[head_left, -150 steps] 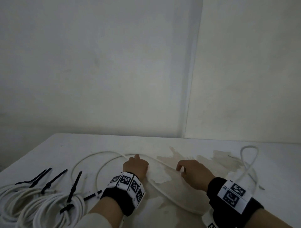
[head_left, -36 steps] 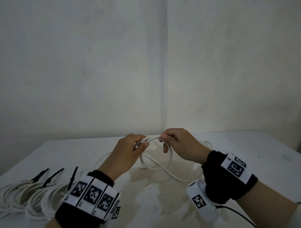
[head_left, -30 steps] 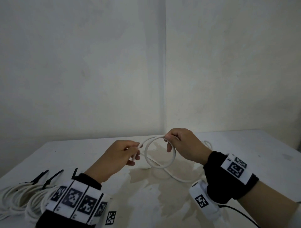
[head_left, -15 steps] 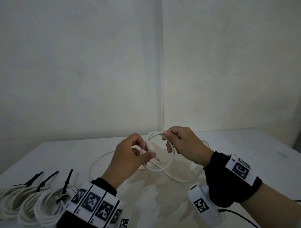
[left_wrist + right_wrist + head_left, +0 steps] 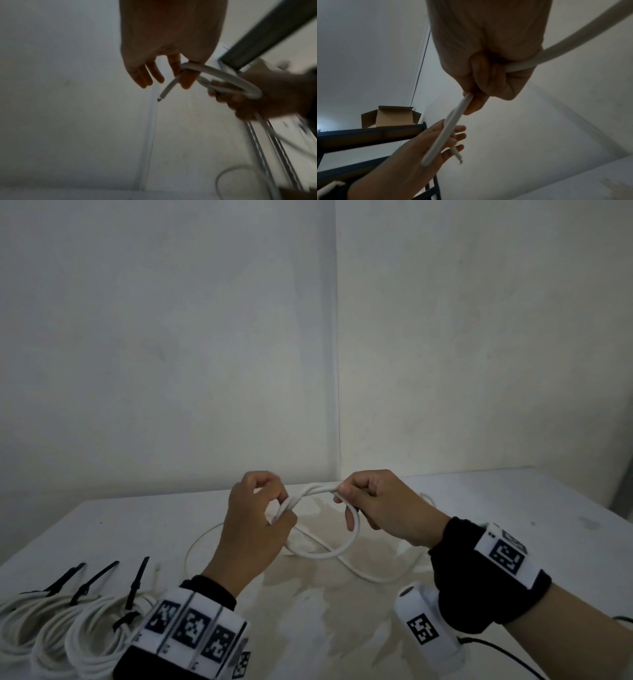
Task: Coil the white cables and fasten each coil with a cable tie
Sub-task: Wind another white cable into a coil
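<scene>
The white cable (image 5: 322,553) is held above the table (image 5: 513,508) between both hands, with its first small loop formed and a second pass beginning where the strands cross at the top; the rest of it trails loose over the stained patch of the table toward the right and back round to the left, so most of its length is, by my judgement, not yet wound. The right hand (image 5: 383,505) has its grip curled tight round the top of the loop, thumb and fingers closed on the strands; the left hand (image 5: 253,525) pinches the cable beside the crossing between thumb and forefinger, the other fingers hanging relaxed, and the short free end (image 5: 164,92) sticks out below that pinch in the left wrist view. At the near left of the table lie three finished coils (image 5: 61,635), each bound with a black cable tie (image 5: 135,583) whose tail stands up; I see no spare tie lying ready, so this coil wants winding, then a tie found and fastened.
</scene>
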The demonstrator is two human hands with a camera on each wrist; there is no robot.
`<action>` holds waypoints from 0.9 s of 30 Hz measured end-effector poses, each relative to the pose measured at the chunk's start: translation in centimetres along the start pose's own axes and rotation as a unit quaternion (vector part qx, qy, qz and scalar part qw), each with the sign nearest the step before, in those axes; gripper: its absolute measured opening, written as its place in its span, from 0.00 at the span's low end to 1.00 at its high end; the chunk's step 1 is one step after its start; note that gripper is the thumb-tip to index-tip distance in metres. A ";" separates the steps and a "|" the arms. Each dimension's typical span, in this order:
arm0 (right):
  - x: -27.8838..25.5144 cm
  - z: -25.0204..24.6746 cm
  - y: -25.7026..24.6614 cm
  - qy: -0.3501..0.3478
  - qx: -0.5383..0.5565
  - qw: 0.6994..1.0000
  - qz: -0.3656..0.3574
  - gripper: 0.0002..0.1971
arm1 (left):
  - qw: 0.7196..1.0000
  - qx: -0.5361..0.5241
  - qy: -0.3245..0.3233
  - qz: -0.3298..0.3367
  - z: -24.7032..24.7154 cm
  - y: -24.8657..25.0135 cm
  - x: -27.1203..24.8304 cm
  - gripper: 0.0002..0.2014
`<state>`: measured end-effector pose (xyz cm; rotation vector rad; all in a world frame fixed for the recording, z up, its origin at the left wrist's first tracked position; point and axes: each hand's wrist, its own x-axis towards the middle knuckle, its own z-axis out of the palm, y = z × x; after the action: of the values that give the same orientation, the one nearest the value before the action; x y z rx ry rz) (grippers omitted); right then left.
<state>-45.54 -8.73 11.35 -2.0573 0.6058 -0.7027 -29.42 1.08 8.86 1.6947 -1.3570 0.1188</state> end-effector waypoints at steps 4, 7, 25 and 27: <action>0.1 -0.1 0.3 -0.005 -0.018 1.000 0.003 0.13 | 0.970 -0.185 -0.113 -0.112 0.3 0.7 -0.3 0.06; -0.1 -0.4 0.4 -0.017 -0.029 0.999 0.009 0.13 | 0.959 -0.194 -0.169 -0.116 -0.1 0.7 -0.3 0.07; 1.2 -1.5 2.7 0.053 -0.105 0.993 -0.029 0.13 | 0.970 -0.211 -0.068 -0.098 -0.7 -0.2 0.3 0.19; 1.2 -2.0 4.1 0.068 -0.178 0.981 -0.035 0.10 | 0.964 -0.230 -0.026 -0.130 -1.3 -1.1 0.7 0.19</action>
<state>-46.67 -12.74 9.15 -2.3828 0.7844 -0.8285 -27.66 1.45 9.34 1.4640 -1.0802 -0.3685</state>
